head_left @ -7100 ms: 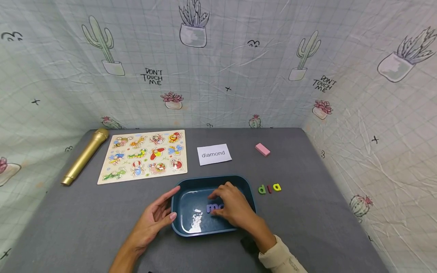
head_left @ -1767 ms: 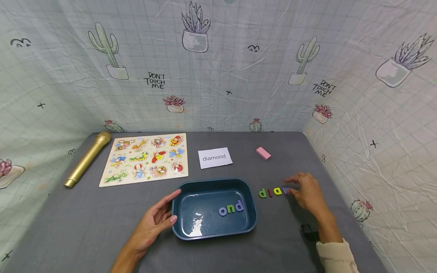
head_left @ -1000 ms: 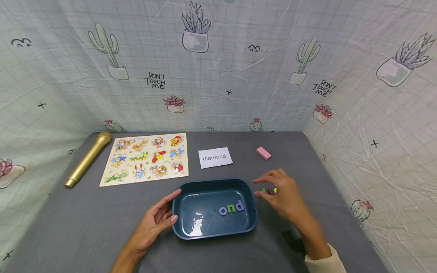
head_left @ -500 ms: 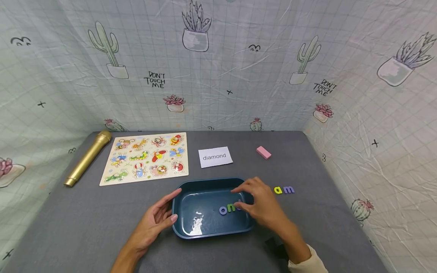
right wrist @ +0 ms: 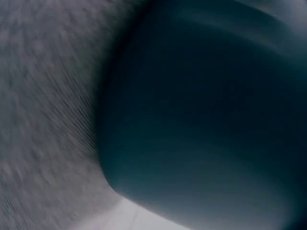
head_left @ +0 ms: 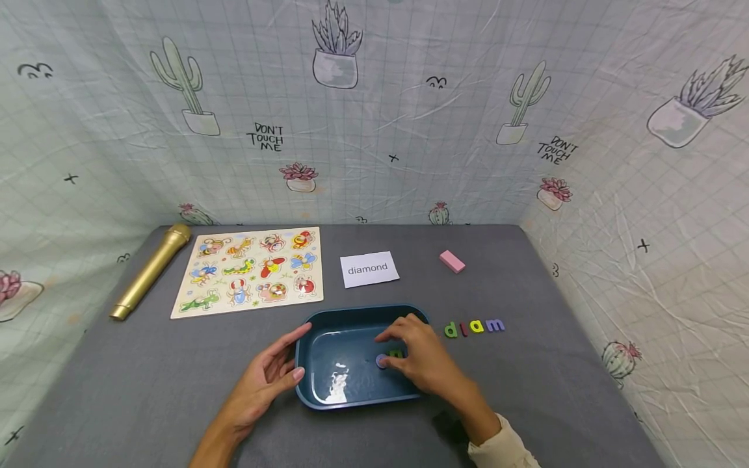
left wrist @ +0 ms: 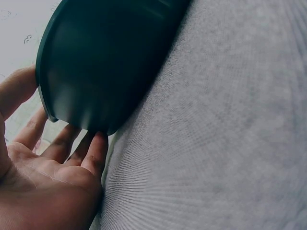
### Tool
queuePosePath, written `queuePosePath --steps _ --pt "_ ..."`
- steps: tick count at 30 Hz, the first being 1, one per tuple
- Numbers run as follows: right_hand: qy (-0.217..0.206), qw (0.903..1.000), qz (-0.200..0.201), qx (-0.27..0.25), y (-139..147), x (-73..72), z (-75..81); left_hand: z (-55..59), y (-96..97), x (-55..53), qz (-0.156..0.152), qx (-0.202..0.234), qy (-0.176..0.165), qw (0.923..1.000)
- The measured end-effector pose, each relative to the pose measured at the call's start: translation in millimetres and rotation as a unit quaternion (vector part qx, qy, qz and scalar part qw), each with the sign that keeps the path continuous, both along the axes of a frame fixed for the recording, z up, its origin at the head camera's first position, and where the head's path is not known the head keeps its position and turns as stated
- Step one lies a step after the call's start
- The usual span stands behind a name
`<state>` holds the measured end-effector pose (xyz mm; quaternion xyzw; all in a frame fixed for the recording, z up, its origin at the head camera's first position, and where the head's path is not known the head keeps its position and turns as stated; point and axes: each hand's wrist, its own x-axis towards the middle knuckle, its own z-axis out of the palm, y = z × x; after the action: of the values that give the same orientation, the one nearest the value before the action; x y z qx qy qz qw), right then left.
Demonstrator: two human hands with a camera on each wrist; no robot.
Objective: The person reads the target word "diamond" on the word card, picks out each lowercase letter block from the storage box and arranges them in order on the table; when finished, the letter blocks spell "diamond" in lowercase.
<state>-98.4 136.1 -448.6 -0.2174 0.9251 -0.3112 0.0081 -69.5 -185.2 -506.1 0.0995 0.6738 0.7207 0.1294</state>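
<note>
Letter row, apparently part-complete, beside a glossy dark-blue rectangular tray [head_left: 336,351].
Left hand [head_left: 266,367] spread against its end; right hand [head_left: 421,354] inside, thumb and forefinger apart. Outside: purple m [head_left: 495,325], green d [head_left: 450,330], yellow a [head_left: 476,326], red i [head_left: 464,329]; remaining within: purple o [head_left: 380,362], green n [head_left: 396,353].

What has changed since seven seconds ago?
The purple m went from the blue tray right onto the table and was let go beside the yellow a. The right hand is back over the tray, its thumb at the purple o; whether it grips is unclear. Unchanged: left hand at the tray's left end, white card, puzzle board, pink block.
</note>
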Motion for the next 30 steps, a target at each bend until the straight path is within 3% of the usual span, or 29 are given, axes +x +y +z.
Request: queuePosePath --steps 4,18,30 --pt "-0.008 0.9997 0.003 0.022 -3.6 -1.8 -3.9 0.3 0.0 -0.3 0.001 -0.002 0.002 1.0000" --pt "0.046 0.9888 0.028 0.139 -7.5 -7.4 -12.7 3.6 1.0 -0.7 0.009 -0.014 -0.006 0.9998" --pt "0.072 0.9851 0.029 0.153 -7.3 -6.4 -15.3 3.2 1.3 -0.8 0.010 -0.018 -0.014 0.9997"
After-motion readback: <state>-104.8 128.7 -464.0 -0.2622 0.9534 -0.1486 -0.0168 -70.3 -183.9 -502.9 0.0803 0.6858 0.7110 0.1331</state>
